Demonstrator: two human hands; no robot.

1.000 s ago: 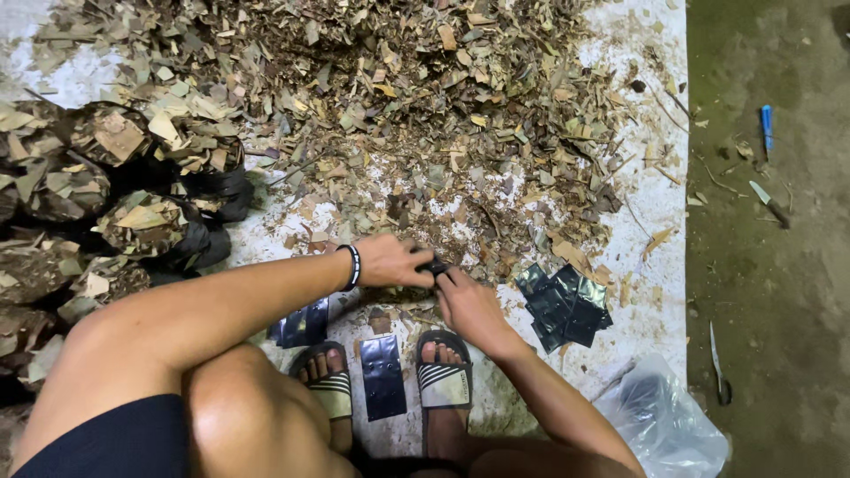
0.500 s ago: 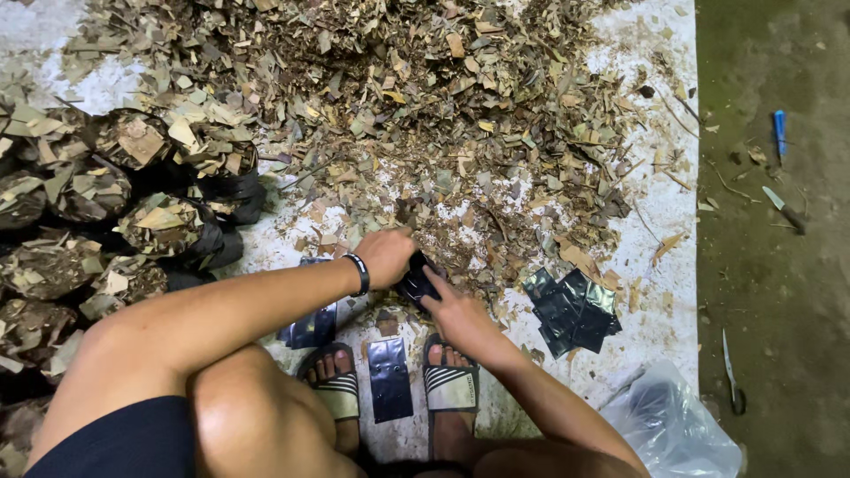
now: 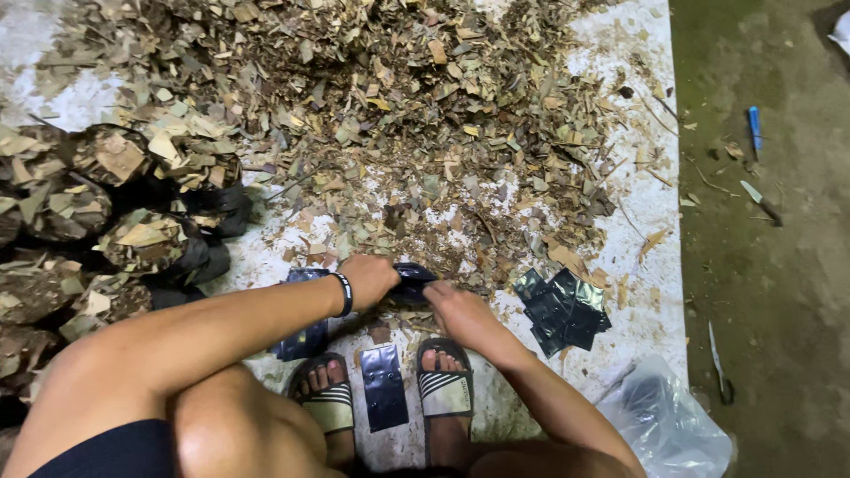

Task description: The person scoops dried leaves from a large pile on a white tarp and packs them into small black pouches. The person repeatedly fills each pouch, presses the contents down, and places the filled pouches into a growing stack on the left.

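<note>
Both hands, left hand (image 3: 370, 279) and right hand (image 3: 456, 308), closed together on a small black bag (image 3: 413, 281), low by the feet, at the edge of the dry leaf pile (image 3: 372, 115). Several filled bags (image 3: 146, 239) at left; flat empty bags (image 3: 562, 308) and lots of leaves left

Black bag (image 3: 413, 281): small, glossy plastic, pinched between my left hand (image 3: 367, 279) and right hand (image 3: 456, 308). It sits low over the white sheet, at the near edge of the dry leaf pile, just ahead of my sandalled feet. Only its upper part shows; the rest is hidden behind my fingers. Surface creased and crumpled, catching the light along one fold. Whether its mouth is open I cannot tell.
</note>
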